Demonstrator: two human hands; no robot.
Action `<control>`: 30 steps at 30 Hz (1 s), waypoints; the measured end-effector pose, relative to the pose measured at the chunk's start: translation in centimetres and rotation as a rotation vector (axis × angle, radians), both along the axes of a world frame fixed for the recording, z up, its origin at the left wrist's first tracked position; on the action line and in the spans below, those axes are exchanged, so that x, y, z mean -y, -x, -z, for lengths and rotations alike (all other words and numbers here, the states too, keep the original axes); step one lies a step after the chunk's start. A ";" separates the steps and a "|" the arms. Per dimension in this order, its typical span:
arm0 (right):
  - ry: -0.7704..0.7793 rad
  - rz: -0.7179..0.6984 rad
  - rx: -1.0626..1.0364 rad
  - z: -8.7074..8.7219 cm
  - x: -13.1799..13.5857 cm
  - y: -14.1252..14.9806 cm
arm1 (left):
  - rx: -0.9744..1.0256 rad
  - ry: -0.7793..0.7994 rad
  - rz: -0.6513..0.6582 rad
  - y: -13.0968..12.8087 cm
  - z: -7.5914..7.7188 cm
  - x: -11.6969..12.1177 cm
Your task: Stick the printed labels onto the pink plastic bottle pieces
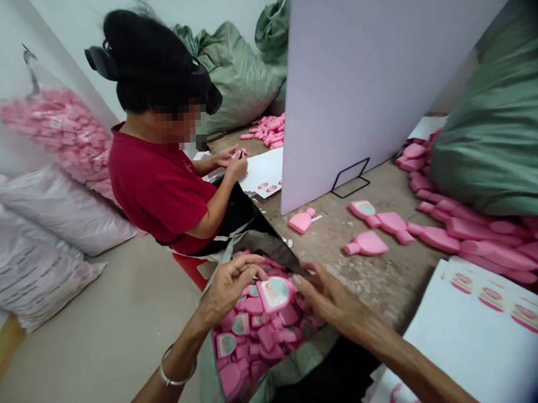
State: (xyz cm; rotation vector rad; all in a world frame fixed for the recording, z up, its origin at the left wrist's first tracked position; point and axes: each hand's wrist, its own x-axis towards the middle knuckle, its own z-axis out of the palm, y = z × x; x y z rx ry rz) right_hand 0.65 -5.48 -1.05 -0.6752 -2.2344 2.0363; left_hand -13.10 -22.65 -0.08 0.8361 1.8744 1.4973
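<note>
My left hand [230, 285] and my right hand [327, 296] both hold a pink bottle-shaped plastic piece [276, 292] with a label on its face, over an open green sack [275, 372]. The left fingers curl over its top left edge, while the right fingers pinch its right side. Many more labelled pink pieces [251, 343] fill the sack below. A silver bangle [173, 375] circles my left wrist.
Loose pink pieces [371, 242] lie on the worn table [386, 279], with a heap [473, 241] at right under a green sack [496, 140]. A label sheet [485, 329] lies near me. A white divider board [370, 74] stands ahead. A co-worker in a red shirt [158, 182] sits at left.
</note>
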 end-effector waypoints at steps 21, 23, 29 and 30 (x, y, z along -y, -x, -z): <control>0.245 0.188 -0.165 -0.5 3.0 -4.2 | 0.286 -0.154 -0.061 -6.9 1.9 -4.0; 0.252 0.146 -0.165 -0.8 3.1 -4.0 | 0.399 -0.163 -0.100 -6.6 2.7 -3.6; -0.121 -0.183 -0.119 -0.9 0.4 -3.3 | 0.363 0.076 -0.352 -3.9 7.3 0.2; -0.281 -0.180 -0.108 -0.8 -1.1 -3.2 | 0.330 0.130 -0.346 -3.1 8.4 1.1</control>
